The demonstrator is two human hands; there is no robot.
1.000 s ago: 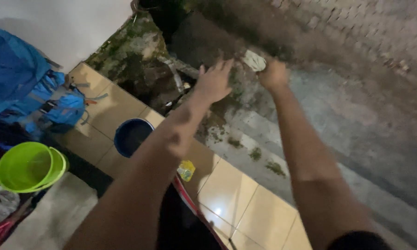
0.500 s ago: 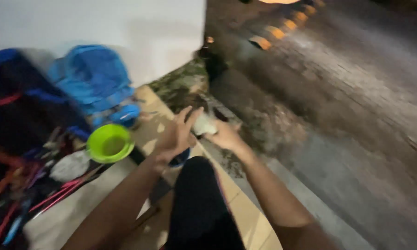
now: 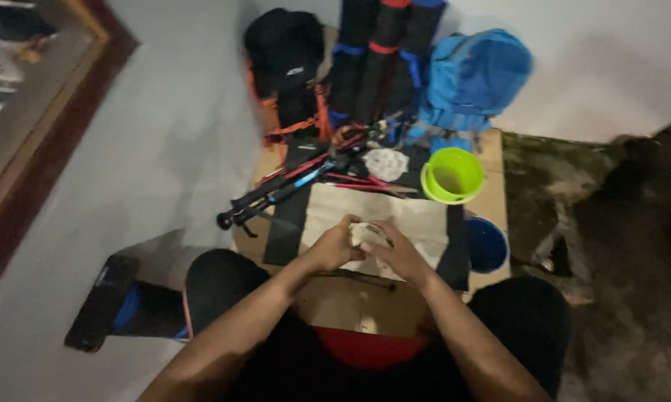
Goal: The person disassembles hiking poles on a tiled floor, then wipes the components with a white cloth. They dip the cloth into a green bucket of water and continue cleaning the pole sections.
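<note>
Between both hands, a small white cloth wad [image 3: 367,234] is being squeezed: left hand [image 3: 334,249] and right hand [image 3: 400,254] are clamping together on it, touching. Best keeping pressure even and the wad above the pale sheet [image 3: 417,217]. Just beyond the right hand a lime bowl [image 3: 452,176] is sitting; trekking poles [image 3: 291,186] and a blue backpack [image 3: 473,74] are lying farther out on the tiled floor [image 3: 350,301], by a white wall [image 3: 596,59].

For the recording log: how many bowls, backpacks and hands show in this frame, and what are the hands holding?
Bowls: 2, a lime green bowl and a blue bowl
Backpacks: 2, a blue backpack and a black backpack
Hands: 2, left hand and right hand, both gripping one pale wadded cloth
Total: 7
</note>
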